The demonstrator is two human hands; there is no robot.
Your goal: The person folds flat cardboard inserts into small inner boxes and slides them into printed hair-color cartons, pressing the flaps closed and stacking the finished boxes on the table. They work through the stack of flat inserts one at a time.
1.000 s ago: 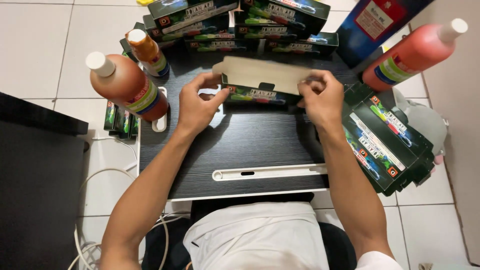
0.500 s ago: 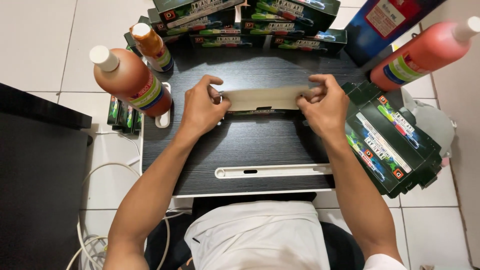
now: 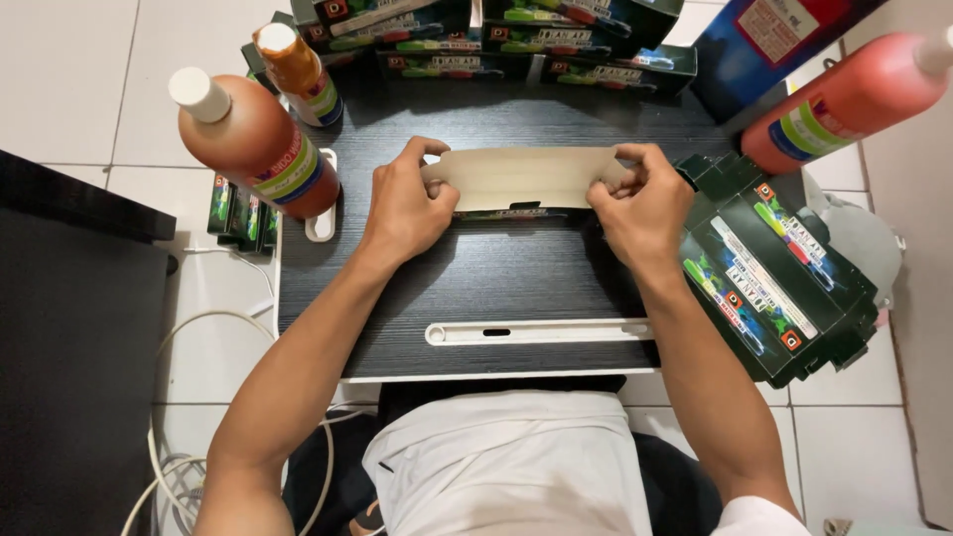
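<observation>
A person's left hand (image 3: 402, 208) and right hand (image 3: 645, 208) pinch the 2 ends of a flattened carton (image 3: 521, 177) over a black desk (image 3: 496, 288); a brown bottle (image 3: 253, 144) stands at 10 o'clock, stacked dark cartons (image 3: 769, 273) at 3 o'clock.

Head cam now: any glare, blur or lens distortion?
Head view: sharp overall, no motion blur on the left hand, right hand or the card they hold; light is even with soft shadows under the hands; mild sheen on the tiles; wide-angle lens tilts the bottles outward.
</observation>
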